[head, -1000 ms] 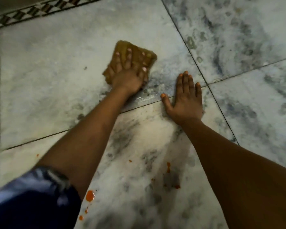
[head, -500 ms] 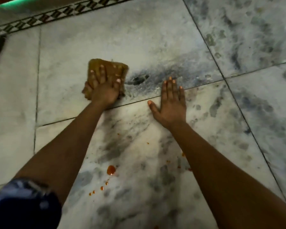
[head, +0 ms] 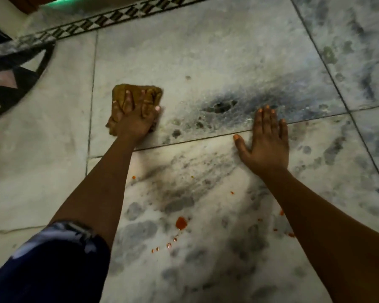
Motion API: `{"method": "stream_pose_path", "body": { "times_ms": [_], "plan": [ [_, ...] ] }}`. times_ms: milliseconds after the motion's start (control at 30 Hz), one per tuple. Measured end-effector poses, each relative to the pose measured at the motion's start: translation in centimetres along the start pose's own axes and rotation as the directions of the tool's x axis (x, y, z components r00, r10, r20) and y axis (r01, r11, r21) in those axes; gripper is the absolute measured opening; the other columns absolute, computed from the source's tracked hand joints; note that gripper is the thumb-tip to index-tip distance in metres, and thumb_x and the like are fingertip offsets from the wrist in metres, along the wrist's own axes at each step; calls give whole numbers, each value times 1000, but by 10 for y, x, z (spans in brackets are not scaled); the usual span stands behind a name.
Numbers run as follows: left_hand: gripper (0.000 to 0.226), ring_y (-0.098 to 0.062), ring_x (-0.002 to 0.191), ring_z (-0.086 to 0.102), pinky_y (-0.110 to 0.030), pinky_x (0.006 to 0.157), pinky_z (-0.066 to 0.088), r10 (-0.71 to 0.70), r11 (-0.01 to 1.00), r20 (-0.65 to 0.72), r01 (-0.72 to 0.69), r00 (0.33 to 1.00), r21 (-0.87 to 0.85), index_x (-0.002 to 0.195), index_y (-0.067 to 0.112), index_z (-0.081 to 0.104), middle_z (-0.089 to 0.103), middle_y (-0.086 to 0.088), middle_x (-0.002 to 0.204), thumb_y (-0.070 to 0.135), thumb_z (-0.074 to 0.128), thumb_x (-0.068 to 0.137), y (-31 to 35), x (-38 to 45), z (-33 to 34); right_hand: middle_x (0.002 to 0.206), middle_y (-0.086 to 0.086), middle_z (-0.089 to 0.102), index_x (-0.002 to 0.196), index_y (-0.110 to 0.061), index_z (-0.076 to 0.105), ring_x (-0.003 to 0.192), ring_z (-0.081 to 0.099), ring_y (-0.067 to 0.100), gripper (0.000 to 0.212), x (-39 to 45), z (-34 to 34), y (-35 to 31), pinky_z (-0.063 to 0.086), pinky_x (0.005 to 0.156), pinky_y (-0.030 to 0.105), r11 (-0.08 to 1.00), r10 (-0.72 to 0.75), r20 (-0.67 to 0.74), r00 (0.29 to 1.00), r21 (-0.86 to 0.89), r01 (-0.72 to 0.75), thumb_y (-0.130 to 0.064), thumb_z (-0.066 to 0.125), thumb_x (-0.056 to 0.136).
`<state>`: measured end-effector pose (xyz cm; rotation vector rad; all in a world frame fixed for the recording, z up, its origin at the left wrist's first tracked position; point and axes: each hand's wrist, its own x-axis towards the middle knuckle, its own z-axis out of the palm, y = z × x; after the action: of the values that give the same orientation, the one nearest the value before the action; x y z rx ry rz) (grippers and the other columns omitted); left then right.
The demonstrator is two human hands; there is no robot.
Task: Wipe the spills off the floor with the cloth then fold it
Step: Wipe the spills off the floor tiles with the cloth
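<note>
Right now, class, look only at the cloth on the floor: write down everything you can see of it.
The cloth is mustard-brown, soft and thick-looking, bunched into a rough, wrinkled pad rather than neatly folded. It lies flat on a pale marble floor tile, left of a dark wet smear. The left hand presses down on it with fingers spread, covering its near half; its far edge and a near-left corner show. It touches only the hand and floor. The red-orange drops lie apart from it, nearer the person.
</note>
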<state>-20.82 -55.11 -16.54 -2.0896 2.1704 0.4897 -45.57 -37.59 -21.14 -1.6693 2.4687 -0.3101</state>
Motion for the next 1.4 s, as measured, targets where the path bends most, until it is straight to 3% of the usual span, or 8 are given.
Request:
{"method": "stream_pose_path", "body": {
  "times_ms": [267, 400, 500, 767, 900, 1200, 1300, 1400],
  "plan": [
    [54, -31, 137, 29, -37, 107, 28, 216, 972, 10, -216, 976, 88, 144, 30, 32, 29, -10, 153, 41, 47, 93, -32, -53, -12, 158, 12, 2, 150, -6, 7, 146, 0, 24, 99, 0, -6, 3, -4, 115, 38, 1000, 7, 105, 994, -7, -6, -70, 4, 74],
    [56, -29, 125, 47, -29, 98, 38, 154, 959, 69, -132, 986, -252, 137, 29, 47, 50, -8, 139, 17, 64, 85, -48, -59, -45, 158, 11, -3, 149, -6, 3, 146, -6, 21, 76, 1, -29, -6, -3, 117, 37, 982, 49, 291, 956, 163, -100, -54, 27, 96],
    [55, -22, 121, 52, -23, 95, 40, 117, 815, 10, -91, 993, -572, 132, 22, 53, 57, -5, 130, 4, 66, 82, -63, -95, -68, 158, 13, 4, 149, -4, 10, 146, 1, 22, 65, -17, -53, -29, 1, 116, 34, 966, -9, 218, 976, 254, -48, -41, 31, 99],
    [52, -22, 95, 65, -33, 86, 53, 26, 807, -109, -85, 994, -585, 129, 32, 55, 68, -5, 113, 14, 63, 82, -103, -203, -93, 158, 9, -4, 149, -7, 2, 146, -4, 19, 69, -107, -66, -80, -3, 115, 33, 961, -225, 218, 950, 208, 180, -47, 28, 98],
    [58, -33, 87, 68, -45, 77, 57, -70, 803, -121, -16, 990, -596, 127, 43, 53, 72, -12, 101, 32, 57, 70, -114, -232, -77, 158, 9, -10, 149, -8, -5, 145, -9, 19, 88, -139, -58, -81, -6, 115, 35, 971, -238, 287, 928, 94, 220, -65, 1, 82],
    [64, -38, 117, 52, -43, 87, 46, -76, 913, -237, -28, 969, -407, 146, 30, 26, 46, -12, 141, 52, 34, 87, -110, -227, 2, 156, 14, -16, 148, -11, -12, 144, -14, 25, 104, -159, -24, -58, -10, 114, 39, 971, -188, 350, 918, -75, 227, -69, -11, 62],
    [70, -35, 144, 9, -48, 114, 15, -28, 962, -69, 8, 997, -272, 149, 33, 7, 1, -5, 159, 62, 27, 89, -103, -211, 23, 156, 12, -15, 148, -13, -10, 145, -12, 25, 106, -157, -19, -53, -11, 114, 38, 970, -201, 327, 923, -67, 234, -70, -11, 60],
    [62, -32, 143, -15, -54, 113, -7, -64, 986, 31, 68, 997, -152, 147, 42, 2, -14, 4, 158, 60, 26, 93, -95, -188, 28, 157, 14, -5, 150, -10, 3, 145, -5, 28, 103, -161, -8, -49, -11, 113, 37, 971, -232, 246, 941, 0, 239, -76, -5, 71]
  ]
}}
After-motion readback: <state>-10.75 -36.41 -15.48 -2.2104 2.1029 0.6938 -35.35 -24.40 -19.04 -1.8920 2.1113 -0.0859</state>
